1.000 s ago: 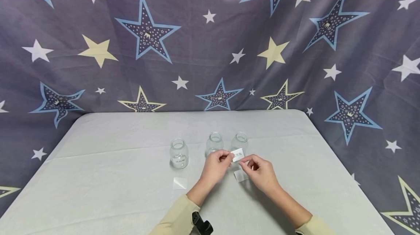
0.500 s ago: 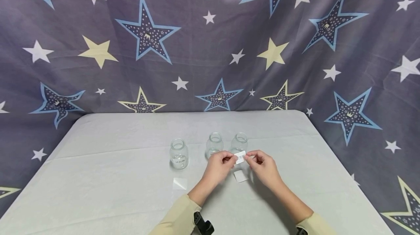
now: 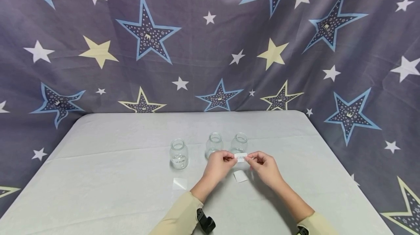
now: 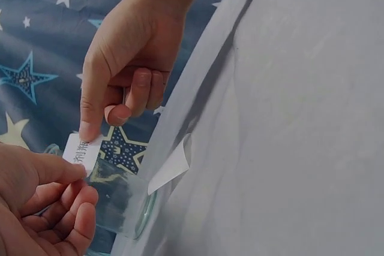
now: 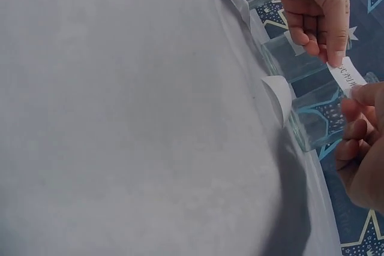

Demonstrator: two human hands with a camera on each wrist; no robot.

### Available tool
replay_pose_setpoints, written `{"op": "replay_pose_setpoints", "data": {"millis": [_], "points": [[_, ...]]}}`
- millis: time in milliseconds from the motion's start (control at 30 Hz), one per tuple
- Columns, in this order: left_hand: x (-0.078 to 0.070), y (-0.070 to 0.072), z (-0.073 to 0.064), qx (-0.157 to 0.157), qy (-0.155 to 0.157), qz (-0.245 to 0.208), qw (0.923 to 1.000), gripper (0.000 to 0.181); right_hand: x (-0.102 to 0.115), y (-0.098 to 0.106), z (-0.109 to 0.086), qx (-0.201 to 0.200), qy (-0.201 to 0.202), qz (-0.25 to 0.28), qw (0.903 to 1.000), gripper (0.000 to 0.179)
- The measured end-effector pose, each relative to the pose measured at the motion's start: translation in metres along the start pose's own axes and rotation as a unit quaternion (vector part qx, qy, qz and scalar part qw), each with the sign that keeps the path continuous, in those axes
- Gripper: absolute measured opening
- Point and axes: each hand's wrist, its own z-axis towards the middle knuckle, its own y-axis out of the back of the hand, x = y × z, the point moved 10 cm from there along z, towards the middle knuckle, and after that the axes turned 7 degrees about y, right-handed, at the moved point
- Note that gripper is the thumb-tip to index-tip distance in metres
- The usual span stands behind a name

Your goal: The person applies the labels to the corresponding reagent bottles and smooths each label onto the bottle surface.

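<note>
A small white label point(image 3: 241, 157) with dark printed characters is stretched between my two hands, in front of the right glass jar point(image 3: 240, 143). My left hand point(image 3: 217, 167) pinches its left end between thumb and forefinger. At the other end, the thumb and forefinger of my right hand point(image 3: 266, 169) do the same. The label point(image 4: 82, 153) hangs in the air, its print partly covered by fingertips. Behind my left hand stands the middle glass jar point(image 3: 214, 142), its lower part hidden. Left of it is another glass jar point(image 3: 179, 154), upright, with a printed label low on its front.
A curled white paper piece point(image 3: 241, 176) lies on the table just below my hands. Another paper square point(image 3: 179, 184), partly glossy, lies in front of the left jar. A pale cloth covers the table point(image 3: 108, 176); a star-patterned curtain point(image 3: 210, 45) hangs behind.
My right hand has moved up and taken hold of the label's right end. The label has turned from slanted to nearly level. The jars stay where they were.
</note>
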Motion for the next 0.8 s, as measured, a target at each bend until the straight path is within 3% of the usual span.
{"op": "replay_pose_setpoints", "data": {"millis": [100,300,667,800], "points": [[-0.003,0.000,0.002,-0.014,-0.009,0.021,0.9996,0.006,-0.015,0.001,0.005,-0.005,0.003,0.007,1.0000,0.017],[-0.010,-0.002,0.004,-0.035,-0.024,0.072,0.9965,0.007,-0.024,0.003,0.009,-0.016,0.005,0.010,0.9998,0.019],[-0.015,-0.005,0.007,-0.057,-0.042,0.147,0.9867,0.006,-0.038,0.002,0.016,-0.023,-0.016,-0.004,0.9996,0.017],[-0.019,-0.005,0.006,-0.067,-0.051,0.181,0.9798,0.006,-0.040,0.001,0.018,-0.025,-0.016,-0.007,0.9995,0.018]]}}
